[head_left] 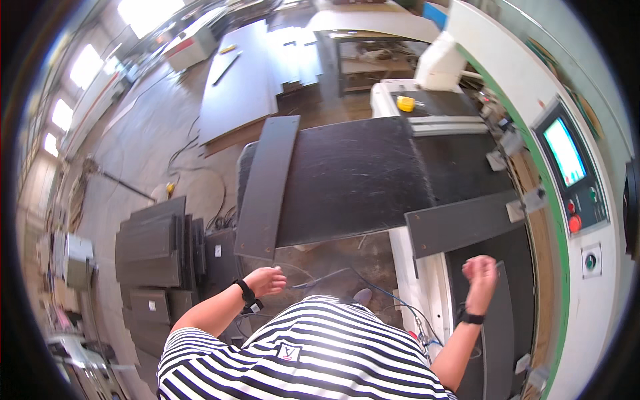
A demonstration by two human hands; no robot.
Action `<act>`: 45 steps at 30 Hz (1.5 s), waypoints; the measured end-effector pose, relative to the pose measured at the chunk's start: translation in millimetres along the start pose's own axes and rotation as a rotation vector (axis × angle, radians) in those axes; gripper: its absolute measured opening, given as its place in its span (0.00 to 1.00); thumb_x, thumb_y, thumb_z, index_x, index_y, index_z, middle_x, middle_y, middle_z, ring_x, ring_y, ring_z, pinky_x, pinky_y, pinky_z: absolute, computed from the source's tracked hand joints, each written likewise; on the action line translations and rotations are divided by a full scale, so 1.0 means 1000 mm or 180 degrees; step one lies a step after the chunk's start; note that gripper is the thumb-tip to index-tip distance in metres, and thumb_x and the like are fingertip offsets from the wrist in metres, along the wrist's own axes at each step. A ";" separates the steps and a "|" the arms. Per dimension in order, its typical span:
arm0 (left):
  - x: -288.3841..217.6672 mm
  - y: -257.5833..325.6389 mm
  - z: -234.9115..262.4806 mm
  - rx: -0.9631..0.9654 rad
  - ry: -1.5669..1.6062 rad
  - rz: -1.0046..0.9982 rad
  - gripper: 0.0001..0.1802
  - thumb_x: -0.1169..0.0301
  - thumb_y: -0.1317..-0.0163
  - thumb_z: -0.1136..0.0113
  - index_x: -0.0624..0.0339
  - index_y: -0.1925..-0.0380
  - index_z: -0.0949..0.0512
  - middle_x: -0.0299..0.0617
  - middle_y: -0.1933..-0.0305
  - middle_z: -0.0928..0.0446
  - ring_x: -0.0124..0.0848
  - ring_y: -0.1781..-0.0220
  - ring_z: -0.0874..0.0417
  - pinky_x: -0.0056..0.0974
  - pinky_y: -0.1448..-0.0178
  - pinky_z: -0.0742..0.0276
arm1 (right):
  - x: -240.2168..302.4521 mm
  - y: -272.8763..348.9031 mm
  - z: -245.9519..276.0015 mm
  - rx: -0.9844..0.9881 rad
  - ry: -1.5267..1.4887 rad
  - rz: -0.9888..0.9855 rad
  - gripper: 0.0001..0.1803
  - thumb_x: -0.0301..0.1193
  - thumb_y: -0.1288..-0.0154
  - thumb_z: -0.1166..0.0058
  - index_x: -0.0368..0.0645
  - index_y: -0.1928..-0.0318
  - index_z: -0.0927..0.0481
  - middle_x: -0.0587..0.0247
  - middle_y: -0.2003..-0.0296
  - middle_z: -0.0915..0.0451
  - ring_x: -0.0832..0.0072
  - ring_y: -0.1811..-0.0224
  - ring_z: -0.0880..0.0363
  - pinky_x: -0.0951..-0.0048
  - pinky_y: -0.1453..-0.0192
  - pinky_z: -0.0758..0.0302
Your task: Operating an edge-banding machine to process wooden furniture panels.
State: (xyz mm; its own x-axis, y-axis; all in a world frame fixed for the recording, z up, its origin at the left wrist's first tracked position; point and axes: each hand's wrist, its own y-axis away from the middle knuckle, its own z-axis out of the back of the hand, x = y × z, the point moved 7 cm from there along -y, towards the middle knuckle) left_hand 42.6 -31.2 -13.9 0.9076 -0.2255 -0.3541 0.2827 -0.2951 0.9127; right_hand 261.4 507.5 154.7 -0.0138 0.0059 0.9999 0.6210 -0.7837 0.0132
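My left hand hangs loosely curled just below the near end of a long dark panel that lies on the black machine table; it holds nothing that I can see. My right hand is raised with its fingers curled, empty, above a dark board on the machine bed. A shorter dark panel lies across the table's right side, just above that hand. Both wrists wear black bands.
A stack of dark panels sits on the floor to my left. A control panel with a lit screen and a red button is at right. A yellow tape measure rests on the machine top. Cables cross the floor.
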 end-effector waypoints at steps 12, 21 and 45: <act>-0.041 -0.031 0.093 -0.0430 0.1468 -0.1529 0.12 0.65 0.36 0.43 0.59 0.58 0.26 0.42 0.56 0.21 0.34 0.56 0.20 0.42 0.53 0.23 | -0.152 0.061 -0.161 0.1434 0.0869 -0.1517 0.10 0.32 0.33 0.51 0.38 0.60 0.26 0.61 0.68 0.19 0.77 0.69 0.20 0.76 0.62 0.23; -0.015 0.022 0.101 -0.0197 0.0515 -0.1342 0.08 0.64 0.36 0.43 0.55 0.62 0.27 0.33 0.68 0.24 0.30 0.70 0.22 0.40 0.62 0.21 | -0.201 0.091 -0.123 0.1019 0.1083 -0.1828 0.11 0.33 0.34 0.50 0.37 0.58 0.25 0.60 0.69 0.20 0.76 0.70 0.20 0.75 0.65 0.23; -0.239 -0.085 0.158 -0.1687 -0.2203 -0.3016 0.30 0.66 0.48 0.36 0.67 0.48 0.36 0.48 0.57 0.26 0.38 0.63 0.23 0.40 0.58 0.24 | -0.204 0.119 -0.124 0.0363 0.0644 -0.1681 0.14 0.34 0.35 0.48 0.35 0.57 0.23 0.58 0.68 0.19 0.73 0.67 0.18 0.73 0.63 0.20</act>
State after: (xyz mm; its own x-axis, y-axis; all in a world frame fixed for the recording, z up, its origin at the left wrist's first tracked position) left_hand -247.7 -98.6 -39.0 -0.0181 -0.6110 -0.7915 0.9582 -0.2367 0.1609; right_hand 240.7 336.1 -48.6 -0.4876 0.2506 0.8363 0.5696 -0.6346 0.5223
